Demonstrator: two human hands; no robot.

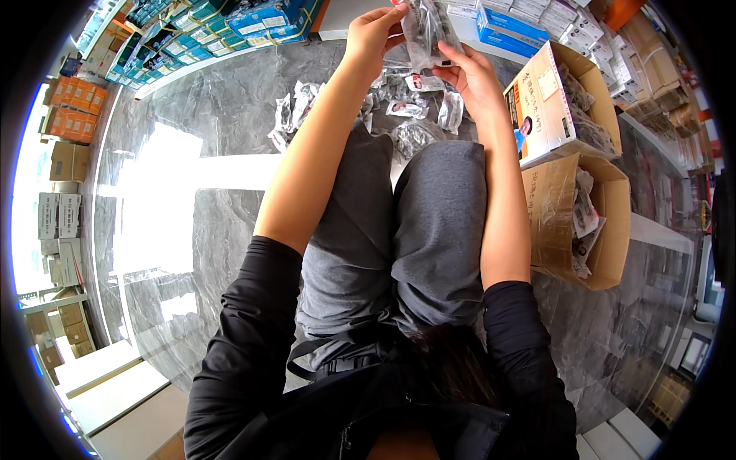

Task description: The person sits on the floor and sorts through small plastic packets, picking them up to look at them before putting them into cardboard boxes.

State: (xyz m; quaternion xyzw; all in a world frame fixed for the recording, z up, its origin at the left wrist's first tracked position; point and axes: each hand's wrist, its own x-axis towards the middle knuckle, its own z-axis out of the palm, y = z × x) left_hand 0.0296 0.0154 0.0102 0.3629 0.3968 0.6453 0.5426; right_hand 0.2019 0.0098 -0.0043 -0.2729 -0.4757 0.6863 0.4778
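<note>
Floor: the floor (230, 92) is grey and shiny, with streaks like stone and big white patches of light on the left.
Blue boxes: a stack of blue boxes (272, 19) sits at the far left edge of the floor.
Legs: the person's legs (441, 222) are bent, in soft grey trousers, with the knees close to the loose bags.
Pale box: the pale box (540, 146) is open on the right, with plastic bags inside.
Brown box: the brown box (548, 222) is open too, just beside the pale one and nearer the person. More bags are in it.
Loose bags: lots of loose bags (450, 113) lie in a messy pile on the floor past the knees. They are see-through, and some have bits of red.
Held bag: the clear bag (424, 34) is up between both hands, at the top of the view. It is crinkly and shiny, with dark grey shapes inside that are hard to make out. The view cuts off its top.
Left hand: the left hand (376, 32) pinches the bag's top left corner.
Right hand: the right hand (474, 77) grips its lower right side, thumb in front. The two hands are apart.
Red patch: a small red patch (399, 2) shows by the left fingertips.
</note>
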